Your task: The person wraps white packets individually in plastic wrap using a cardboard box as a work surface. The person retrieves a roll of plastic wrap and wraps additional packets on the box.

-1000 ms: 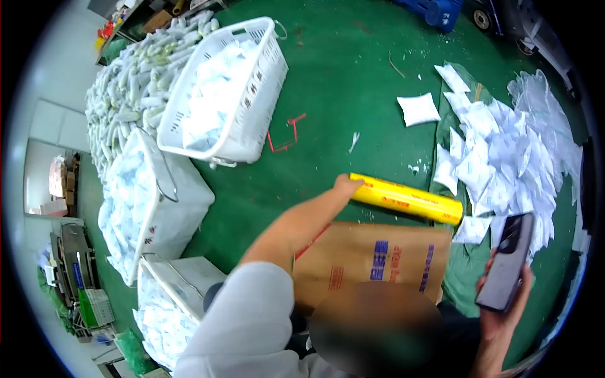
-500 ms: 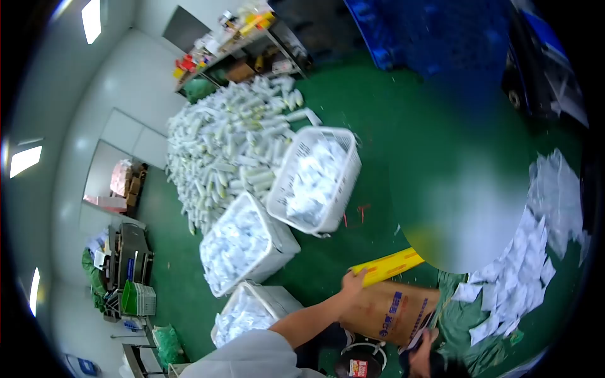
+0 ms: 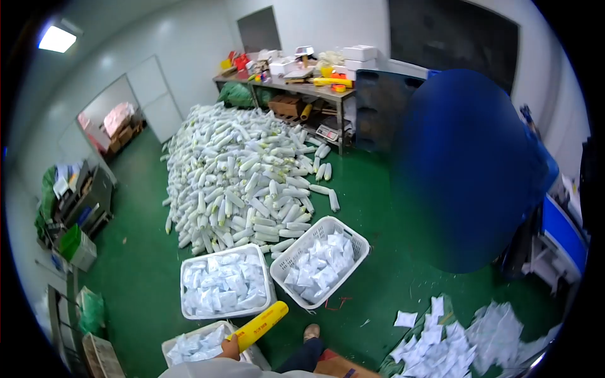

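At the bottom, my left hand (image 3: 230,347) is wrapped round the lower end of a yellow roll (image 3: 261,326) with red print. The roll slants up to the right, over the edge of a white bin (image 3: 250,354) of white packets. My right hand is out of the frame. Below the roll's right side, part of a brown printed cardboard piece (image 3: 339,366) shows near a shoe (image 3: 311,332). Two more white containers, a bin (image 3: 271,296) and a slotted basket (image 3: 360,249), hold white packets just beyond the roll.
A large pile of wrapped pale, long items (image 3: 246,176) lies beyond the containers. Behind it stands a cluttered metal table (image 3: 343,94). Loose white packets (image 3: 435,349) and clear plastic (image 3: 495,334) lie on the green floor at the lower right. A blurred blue area covers the right side.
The view has lifted towards the room. My left hand and the yellow roll now appear lower and further left, the roll tilted upward. My right hand, which held a phone, has left the view.
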The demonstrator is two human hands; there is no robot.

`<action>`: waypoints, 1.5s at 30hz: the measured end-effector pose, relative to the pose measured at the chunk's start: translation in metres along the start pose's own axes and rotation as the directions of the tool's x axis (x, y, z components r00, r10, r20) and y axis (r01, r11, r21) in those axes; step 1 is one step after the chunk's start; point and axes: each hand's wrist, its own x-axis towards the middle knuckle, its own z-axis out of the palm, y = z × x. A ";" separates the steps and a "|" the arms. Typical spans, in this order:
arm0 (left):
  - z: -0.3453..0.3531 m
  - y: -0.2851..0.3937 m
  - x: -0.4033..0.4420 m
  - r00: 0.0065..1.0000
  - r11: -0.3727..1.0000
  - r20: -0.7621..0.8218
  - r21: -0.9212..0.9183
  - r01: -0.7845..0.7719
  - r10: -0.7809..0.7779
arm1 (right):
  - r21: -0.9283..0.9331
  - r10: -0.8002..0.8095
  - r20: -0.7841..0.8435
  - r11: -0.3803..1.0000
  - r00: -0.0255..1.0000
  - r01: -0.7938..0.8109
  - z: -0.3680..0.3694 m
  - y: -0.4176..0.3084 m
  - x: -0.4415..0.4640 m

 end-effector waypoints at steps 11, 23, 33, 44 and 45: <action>0.016 0.048 0.001 0.853 0.590 0.480 0.635 -0.499 0.205 | -0.272 -0.106 0.012 0.957 0.994 0.105 0.122 -0.101 -0.006; 0.135 0.100 0.012 0.829 0.624 0.310 0.549 -0.556 0.466 | -0.562 0.019 0.560 0.743 0.828 0.363 0.245 -0.207 0.126; 0.320 0.082 -0.111 0.987 0.973 0.043 0.166 -0.159 0.154 | -0.546 0.449 0.833 0.566 0.324 0.618 0.383 -0.227 0.177; 0.202 0.093 -0.146 0.952 0.971 -0.295 0.193 0.139 -0.077 | -0.490 0.667 0.744 0.493 0.050 0.719 0.421 -0.167 0.089; 0.156 0.100 -0.136 0.958 0.981 -0.260 0.116 0.158 -0.123 | -0.483 0.670 0.741 0.485 0.045 0.729 0.428 -0.160 0.081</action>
